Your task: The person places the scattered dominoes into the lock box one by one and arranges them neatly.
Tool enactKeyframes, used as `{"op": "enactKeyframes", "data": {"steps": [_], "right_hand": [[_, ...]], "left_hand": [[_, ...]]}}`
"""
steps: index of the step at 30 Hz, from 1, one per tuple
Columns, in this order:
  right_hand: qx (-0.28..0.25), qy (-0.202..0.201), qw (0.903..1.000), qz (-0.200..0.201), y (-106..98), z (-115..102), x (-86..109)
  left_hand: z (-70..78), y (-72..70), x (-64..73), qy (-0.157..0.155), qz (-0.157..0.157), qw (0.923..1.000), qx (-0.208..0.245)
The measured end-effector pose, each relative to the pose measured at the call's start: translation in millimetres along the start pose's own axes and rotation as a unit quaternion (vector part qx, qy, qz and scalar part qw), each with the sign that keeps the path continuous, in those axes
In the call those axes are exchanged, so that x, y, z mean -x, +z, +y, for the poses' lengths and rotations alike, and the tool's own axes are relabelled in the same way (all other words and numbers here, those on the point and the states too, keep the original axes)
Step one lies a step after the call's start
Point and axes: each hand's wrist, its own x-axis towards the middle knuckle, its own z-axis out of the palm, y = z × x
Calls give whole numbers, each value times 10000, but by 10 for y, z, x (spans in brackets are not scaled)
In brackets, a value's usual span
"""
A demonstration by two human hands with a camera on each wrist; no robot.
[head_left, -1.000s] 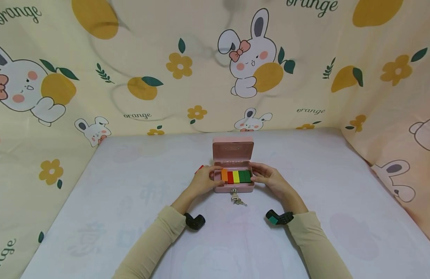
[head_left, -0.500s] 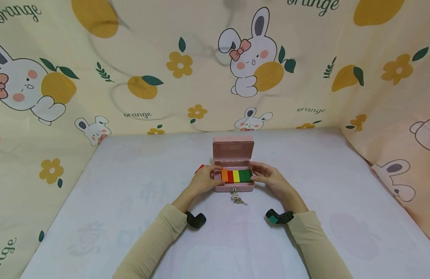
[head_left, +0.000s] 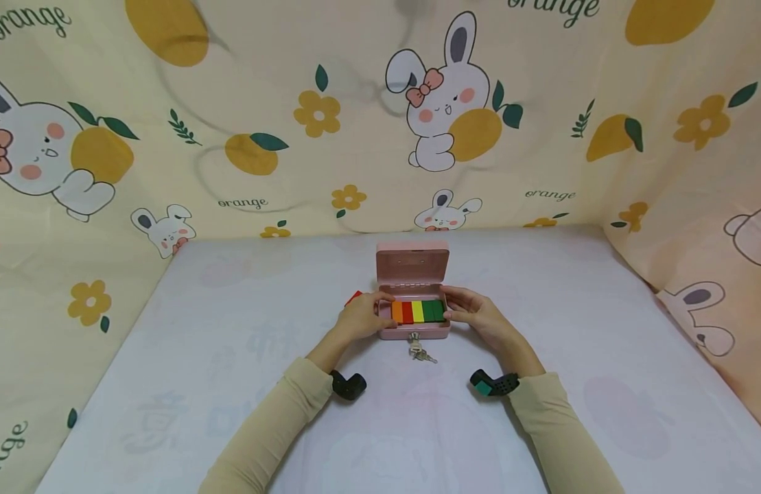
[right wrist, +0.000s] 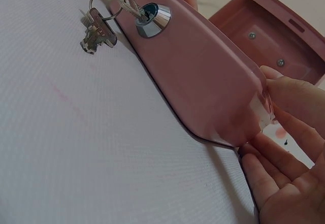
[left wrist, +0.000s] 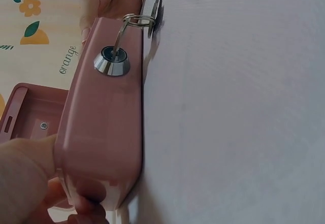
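An open pink metal cash box (head_left: 395,335) stands on the table with its lid (head_left: 412,267) raised. A row of blocks lies inside: an orange block (head_left: 396,312), a red block (head_left: 407,312), a yellow block (head_left: 418,311) and green blocks (head_left: 434,311) at the right. My left hand (head_left: 358,318) grips the box's left end, thumb over the rim beside the orange block and fingers outside. At the right end my right hand (head_left: 482,318) holds the wall between thumb and fingers. Keys (right wrist: 99,31) hang from the front lock (left wrist: 111,61).
A red piece (head_left: 354,298) shows partly behind my left hand, just left of the box. White cloth covers the table (head_left: 405,432). A printed curtain (head_left: 355,151) with rabbits and oranges rises at the back and sides.
The orange block has sunk slightly and now sits level with the rest of the row. My left thumb has shifted a little; the right hand and the box stay in place.
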Motion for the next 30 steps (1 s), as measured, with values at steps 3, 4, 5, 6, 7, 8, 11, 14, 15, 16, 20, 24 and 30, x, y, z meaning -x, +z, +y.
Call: {"op": "enactKeyframes", "data": {"steps": [3,4,5,6,7,8,11,14,15,16,20,24,30], "right_hand": [[20,-17,10000,-9,2,-6,0],[37,-9,10000,-3,5,-10,-1],[76,-15,10000,-12,4,-11,-2],[100,-4,10000,-4,6,-13,-2],[115,10,9999,3,7,-15,-2],[123,-5,9999,-8,6,-15,0],[93,-6,10000,-14,4,-19,1],[26,-7,10000,-18,5,-20,2],[16,2,10000,-11,5,-21,3],[2,14,10000,-6,5,-21,2],[15,38,10000,6,3,-16,-3],[-41,34,10000,-10,2,-12,-1],[-7,35,10000,-6,5,-21,9]], "left_hand": [[16,-6,0,-62,-22,10000,-62],[23,-8,0,-85,-30,9999,-74],[31,-11,4,-106,-38,9999,-91],[39,-15,7,-121,-47,9999,-112],[46,-18,9,-144,-54,9998,-131],[50,-18,10,-156,-54,9998,-139],[62,-23,12,-191,-65,9996,-172],[70,-25,9,-258,-79,9994,-227],[72,-24,7,-275,-78,9993,-259],[74,-22,6,-293,-74,9991,-300],[90,-21,0,-367,-59,9983,-445],[112,-26,0,-419,-70,9977,-533],[124,-28,3,-479,-79,9974,-534]]}}
